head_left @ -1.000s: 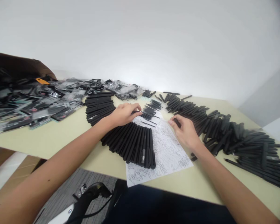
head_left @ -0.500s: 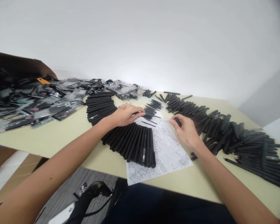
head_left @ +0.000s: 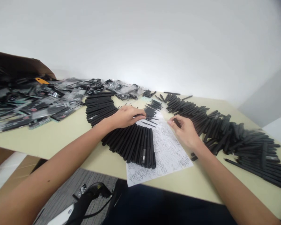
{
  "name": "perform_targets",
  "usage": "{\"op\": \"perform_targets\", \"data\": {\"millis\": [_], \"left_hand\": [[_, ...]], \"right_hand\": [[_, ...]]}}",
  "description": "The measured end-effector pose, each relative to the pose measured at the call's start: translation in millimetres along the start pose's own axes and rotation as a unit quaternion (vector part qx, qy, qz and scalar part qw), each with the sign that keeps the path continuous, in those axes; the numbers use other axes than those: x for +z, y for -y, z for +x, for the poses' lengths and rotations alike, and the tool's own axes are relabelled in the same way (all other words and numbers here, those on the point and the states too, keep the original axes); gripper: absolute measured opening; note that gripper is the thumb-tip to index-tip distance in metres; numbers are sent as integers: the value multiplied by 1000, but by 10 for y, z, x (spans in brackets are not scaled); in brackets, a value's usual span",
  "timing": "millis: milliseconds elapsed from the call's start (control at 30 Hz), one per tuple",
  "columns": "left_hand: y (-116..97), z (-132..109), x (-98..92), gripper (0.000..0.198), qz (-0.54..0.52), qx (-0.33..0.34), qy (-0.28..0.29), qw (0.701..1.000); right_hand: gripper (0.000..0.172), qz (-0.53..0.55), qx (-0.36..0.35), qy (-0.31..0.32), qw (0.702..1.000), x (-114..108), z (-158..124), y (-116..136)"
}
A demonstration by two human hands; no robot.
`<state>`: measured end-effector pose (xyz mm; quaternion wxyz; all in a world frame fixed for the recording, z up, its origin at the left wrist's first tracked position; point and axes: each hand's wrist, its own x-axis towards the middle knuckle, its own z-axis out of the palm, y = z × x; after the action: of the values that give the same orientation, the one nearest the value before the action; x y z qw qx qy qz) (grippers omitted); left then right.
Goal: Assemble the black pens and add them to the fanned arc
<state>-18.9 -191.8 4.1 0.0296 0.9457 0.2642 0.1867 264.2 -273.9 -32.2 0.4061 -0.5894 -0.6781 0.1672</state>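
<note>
My left hand (head_left: 128, 116) is closed in a pinch over the table. A dark sliver shows between thumb and forefinger, too little of it to name. Just beyond those fingertips lie several thin black pen refills (head_left: 150, 112), side by side. Under and around the hand curves a fan of black pens (head_left: 133, 142), partly covered by my wrist. My right hand (head_left: 184, 129) has its fingers curled around a short dark piece of a black pen (head_left: 177, 122); the rest is hidden in the palm. Scribbled white paper (head_left: 159, 168) lies beneath the pens, between both hands.
A long heap of black pens (head_left: 245, 140) runs along the right side. Clear plastic packets (head_left: 53, 103) pile up at the left, beside a brown cardboard box (head_left: 21, 64). The pale yellow table (head_left: 103, 159) meets a white wall (head_left: 140, 40) behind.
My right hand has shifted slightly left, towards the left hand. The left hand keeps its pinch near the refills, moved very little. The whole view has drifted slightly.
</note>
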Motion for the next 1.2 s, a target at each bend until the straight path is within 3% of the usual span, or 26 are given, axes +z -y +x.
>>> {"op": "perform_targets", "data": {"millis": [233, 533, 767, 867, 1067, 1200], "left_hand": [[-33, 2, 15, 30, -17, 9, -1, 1000], [-238, 20, -4, 27, -34, 39, 13, 999], [-195, 20, -16, 24, -21, 43, -15, 999], [-168, 23, -28, 24, -16, 32, -23, 999], [-141, 26, -39, 26, -12, 17, -14, 1000], [-145, 26, -28, 27, -15, 25, -14, 999]], "right_hand": [[36, 57, 4, 15, 998, 26, 12, -44], [45, 127, 0, 121, 985, 106, -59, 92], [47, 143, 38, 50, 988, 129, -20, 10], [45, 162, 65, 61, 983, 105, -15, -14], [30, 80, -43, 57, 994, 71, -10, 32], [26, 79, -71, 52, 993, 62, -11, 51]]}}
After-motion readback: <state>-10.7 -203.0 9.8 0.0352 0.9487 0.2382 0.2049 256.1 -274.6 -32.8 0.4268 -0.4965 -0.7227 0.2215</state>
